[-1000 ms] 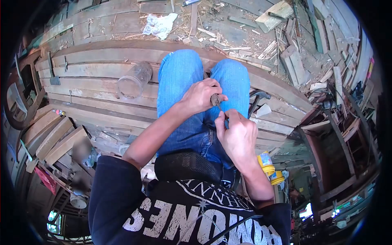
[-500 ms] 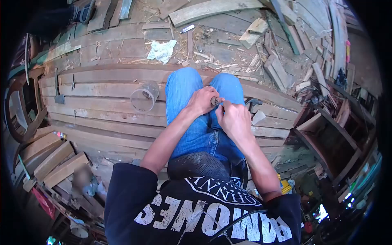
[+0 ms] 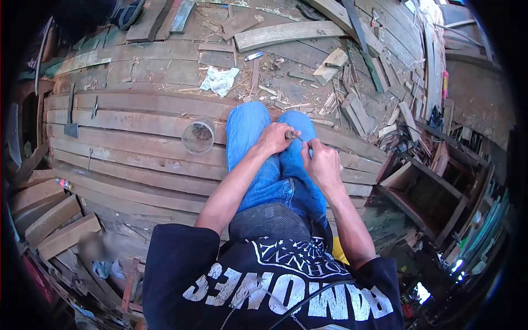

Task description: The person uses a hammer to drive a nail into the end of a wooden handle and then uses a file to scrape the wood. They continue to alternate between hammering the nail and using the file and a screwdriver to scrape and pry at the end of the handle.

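Note:
Above my knees in blue jeans (image 3: 250,176), my left hand (image 3: 276,137) is closed around a small dark round piece (image 3: 290,134), whose end shows at the fingertips. My right hand (image 3: 322,162) is beside it on the right, thumb and fingers pinched together at a thin item too small to make out. The two hands are slightly apart. A clear plastic tub (image 3: 198,137) with small dark bits inside stands on the planks left of my knees.
Long wooden planks (image 3: 137,137) run under me. A hatchet-like tool (image 3: 71,129) and thin tools lie at the left. Wood offcuts, shavings and a white crumpled cloth (image 3: 219,81) lie ahead. A wooden frame (image 3: 423,201) stands right. Someone's foot (image 3: 131,14) shows top left.
My right hand has moved a little away from my left, to the right and down. The view has shifted slightly, and the dark tool beside my right knee is no longer visible.

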`<action>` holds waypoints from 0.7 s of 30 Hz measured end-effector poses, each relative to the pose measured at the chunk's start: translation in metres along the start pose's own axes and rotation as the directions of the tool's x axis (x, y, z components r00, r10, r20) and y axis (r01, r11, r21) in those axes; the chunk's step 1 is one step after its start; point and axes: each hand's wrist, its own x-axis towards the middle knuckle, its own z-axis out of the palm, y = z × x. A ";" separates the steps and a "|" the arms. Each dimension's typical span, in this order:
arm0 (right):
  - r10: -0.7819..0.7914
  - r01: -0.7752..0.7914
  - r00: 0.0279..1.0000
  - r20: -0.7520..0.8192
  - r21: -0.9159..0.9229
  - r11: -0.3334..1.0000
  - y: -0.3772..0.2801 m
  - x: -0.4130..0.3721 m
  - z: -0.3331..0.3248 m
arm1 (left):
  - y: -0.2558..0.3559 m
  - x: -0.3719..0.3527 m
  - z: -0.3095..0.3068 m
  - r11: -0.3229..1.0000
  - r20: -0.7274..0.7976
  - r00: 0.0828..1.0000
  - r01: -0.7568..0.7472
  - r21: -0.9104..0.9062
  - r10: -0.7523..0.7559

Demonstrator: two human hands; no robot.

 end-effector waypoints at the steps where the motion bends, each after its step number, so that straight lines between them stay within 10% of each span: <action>1: -0.006 0.006 1.000 -0.006 -0.003 1.000 0.001 0.000 0.002 | 0.002 -0.003 -0.001 1.000 -0.006 1.000 -0.024 0.009 0.024; 21: -0.068 0.072 0.992 0.103 -0.037 0.997 0.010 0.020 0.003 | -0.014 0.000 0.015 0.995 -0.038 0.994 -0.100 0.000 0.100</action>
